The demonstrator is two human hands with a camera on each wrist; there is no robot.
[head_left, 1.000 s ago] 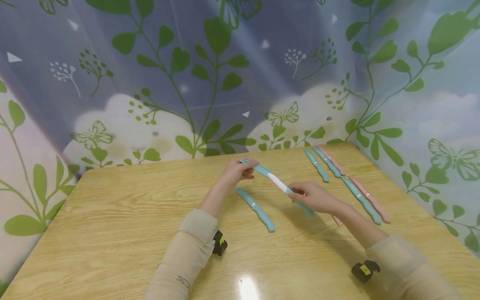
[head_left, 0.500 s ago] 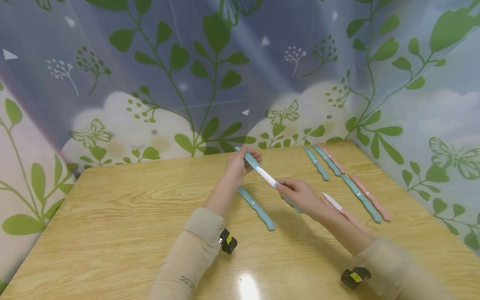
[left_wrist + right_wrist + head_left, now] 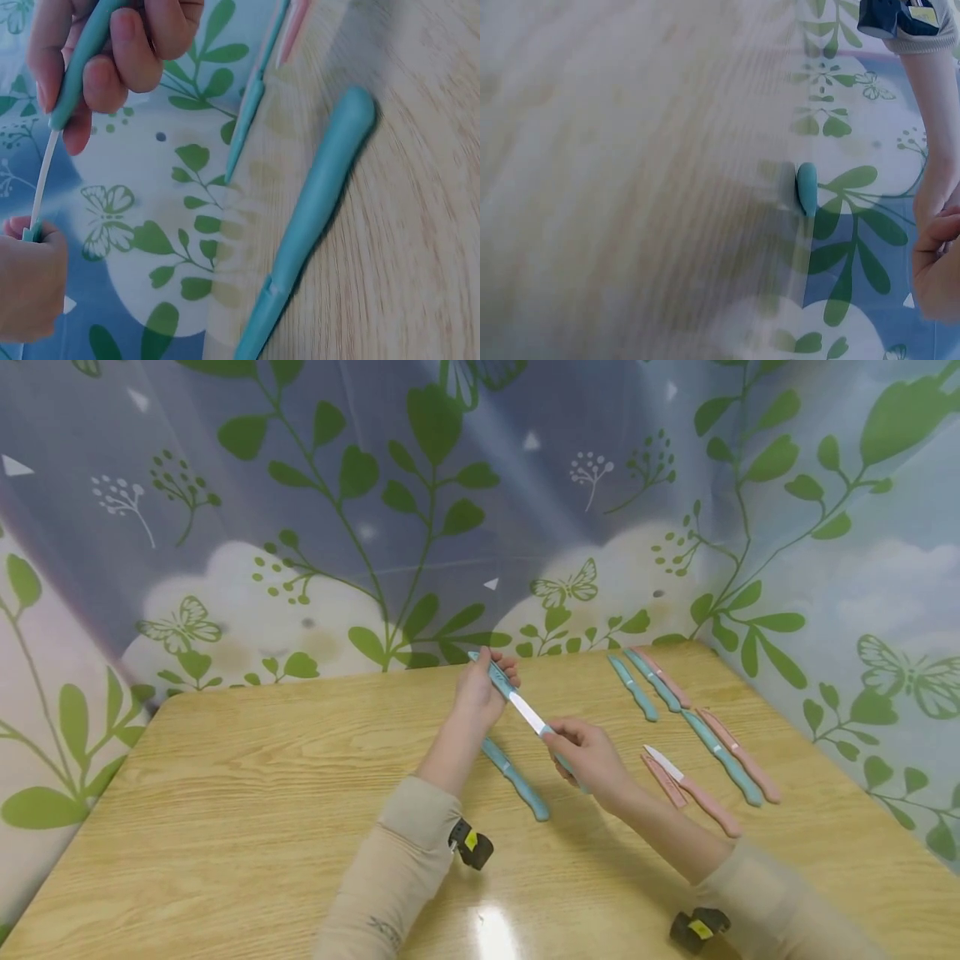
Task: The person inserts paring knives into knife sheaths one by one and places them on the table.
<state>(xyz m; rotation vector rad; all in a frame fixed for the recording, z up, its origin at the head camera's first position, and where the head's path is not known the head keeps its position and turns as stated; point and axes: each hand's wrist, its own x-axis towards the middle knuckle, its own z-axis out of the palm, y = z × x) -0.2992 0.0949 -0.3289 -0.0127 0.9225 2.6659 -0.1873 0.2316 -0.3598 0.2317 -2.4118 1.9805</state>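
My left hand (image 3: pixel 480 693) holds a teal blade sheath (image 3: pixel 501 678), thumb laid along it. My right hand (image 3: pixel 588 760) grips the teal handle (image 3: pixel 82 67) of a knife. Between the hands shows the knife's white blade (image 3: pixel 528 713), its far end inside the sheath's mouth. The left wrist view has the blade edge-on, running from the handle down to the left fist (image 3: pixel 30 285). Both hands are raised over the table. Below them lies another teal knife (image 3: pixel 525 789), sheathed, its tip end hidden behind the left forearm.
Right of my right hand lies an unsheathed pink knife (image 3: pixel 708 806) beside its pink sheath (image 3: pixel 663 781). Further right are sheathed teal knives (image 3: pixel 633 689) and pink knives (image 3: pixel 738 756). A patterned curtain (image 3: pixel 315 527) hangs behind the wooden table (image 3: pixel 262 777).
The left hand has turned so its curled fingers show. The right hand has shifted left with the knife, uncovering the pink knife. The white stretch of blade looks about as long as before.
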